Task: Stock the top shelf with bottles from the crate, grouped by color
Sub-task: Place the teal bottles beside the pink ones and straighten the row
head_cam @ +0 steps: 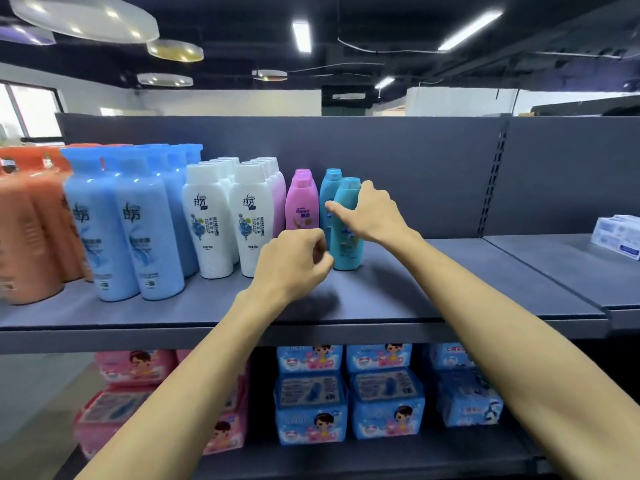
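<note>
While colours stand grouped, left hand [291, 261]: curled on nothing, beside the bottle's base.
Right hand [372, 213]: clasps front teal bottle [346, 244], apparently squaring it on the top shelf [450, 282].
Behind: second teal bottle [327, 192], beside pink bottles [302, 206].
Crate: out of view.

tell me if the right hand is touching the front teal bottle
Touching. The head view shows the right hand curled round the upper part of the front teal bottle, with no gap between them.
</note>
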Demonstrator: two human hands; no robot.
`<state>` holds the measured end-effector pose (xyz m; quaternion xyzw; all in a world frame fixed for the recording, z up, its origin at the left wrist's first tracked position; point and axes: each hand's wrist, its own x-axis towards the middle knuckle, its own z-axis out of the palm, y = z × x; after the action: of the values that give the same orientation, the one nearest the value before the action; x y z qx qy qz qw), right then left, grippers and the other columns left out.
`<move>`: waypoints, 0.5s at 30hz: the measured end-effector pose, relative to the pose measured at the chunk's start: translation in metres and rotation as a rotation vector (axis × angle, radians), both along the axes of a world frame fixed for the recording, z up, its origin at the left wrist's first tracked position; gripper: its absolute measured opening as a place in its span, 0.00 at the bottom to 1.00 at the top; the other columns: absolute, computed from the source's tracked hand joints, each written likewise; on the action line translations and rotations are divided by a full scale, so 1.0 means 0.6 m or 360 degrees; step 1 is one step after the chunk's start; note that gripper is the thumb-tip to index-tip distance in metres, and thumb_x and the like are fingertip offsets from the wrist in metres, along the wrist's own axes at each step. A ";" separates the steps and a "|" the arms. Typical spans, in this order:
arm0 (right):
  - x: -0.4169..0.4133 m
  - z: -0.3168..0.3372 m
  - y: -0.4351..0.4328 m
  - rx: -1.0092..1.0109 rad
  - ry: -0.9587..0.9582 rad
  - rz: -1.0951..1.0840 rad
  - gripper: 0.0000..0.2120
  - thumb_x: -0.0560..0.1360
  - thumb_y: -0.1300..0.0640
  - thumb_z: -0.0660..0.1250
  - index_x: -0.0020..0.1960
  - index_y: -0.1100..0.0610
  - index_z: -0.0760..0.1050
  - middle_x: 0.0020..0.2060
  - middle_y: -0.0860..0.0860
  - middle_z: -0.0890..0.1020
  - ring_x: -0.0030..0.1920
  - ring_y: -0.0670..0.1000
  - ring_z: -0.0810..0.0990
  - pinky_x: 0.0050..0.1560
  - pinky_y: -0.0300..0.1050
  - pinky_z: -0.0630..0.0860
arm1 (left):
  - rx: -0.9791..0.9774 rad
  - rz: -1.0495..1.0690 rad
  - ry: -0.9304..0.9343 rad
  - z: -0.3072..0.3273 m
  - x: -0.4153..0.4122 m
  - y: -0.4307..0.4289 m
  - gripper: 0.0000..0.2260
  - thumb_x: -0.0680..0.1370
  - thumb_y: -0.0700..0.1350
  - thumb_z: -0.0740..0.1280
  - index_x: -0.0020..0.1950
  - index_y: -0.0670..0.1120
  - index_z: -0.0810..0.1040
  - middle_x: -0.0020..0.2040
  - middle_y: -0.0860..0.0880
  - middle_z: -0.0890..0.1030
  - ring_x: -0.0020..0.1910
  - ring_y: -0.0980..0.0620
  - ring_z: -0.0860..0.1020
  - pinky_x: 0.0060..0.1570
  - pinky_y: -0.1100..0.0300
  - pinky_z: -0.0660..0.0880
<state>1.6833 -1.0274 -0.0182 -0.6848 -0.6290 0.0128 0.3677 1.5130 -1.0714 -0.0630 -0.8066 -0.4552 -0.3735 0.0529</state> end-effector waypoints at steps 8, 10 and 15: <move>-0.011 -0.002 0.046 -0.0010 0.0067 0.0030 0.31 0.73 0.32 0.65 0.57 0.59 0.67 0.55 0.58 0.78 0.53 0.62 0.79 0.50 0.58 0.79 | -0.0039 0.0048 0.0026 0.008 -0.013 0.038 0.04 0.73 0.48 0.66 0.42 0.50 0.77 0.36 0.56 0.79 0.40 0.49 0.78 0.40 0.55 0.75; -0.012 -0.001 0.056 -0.0003 0.0070 0.0028 0.30 0.75 0.34 0.64 0.58 0.60 0.67 0.55 0.59 0.78 0.54 0.63 0.78 0.50 0.57 0.78 | -0.0041 0.0045 0.0025 0.009 -0.012 0.046 0.03 0.73 0.48 0.66 0.42 0.50 0.77 0.36 0.55 0.79 0.40 0.49 0.78 0.40 0.55 0.75; -0.009 0.002 0.076 -0.0049 0.0046 0.0077 0.26 0.78 0.37 0.62 0.58 0.60 0.66 0.56 0.60 0.78 0.52 0.62 0.78 0.44 0.51 0.73 | -0.0063 0.0022 0.0045 0.008 -0.009 0.063 0.04 0.73 0.49 0.66 0.42 0.49 0.77 0.37 0.55 0.80 0.40 0.48 0.78 0.40 0.54 0.76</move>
<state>1.6776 -0.9817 -0.0167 -0.6746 -0.6398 0.0413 0.3658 1.5078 -1.0338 -0.0583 -0.8094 -0.4672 -0.3527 0.0460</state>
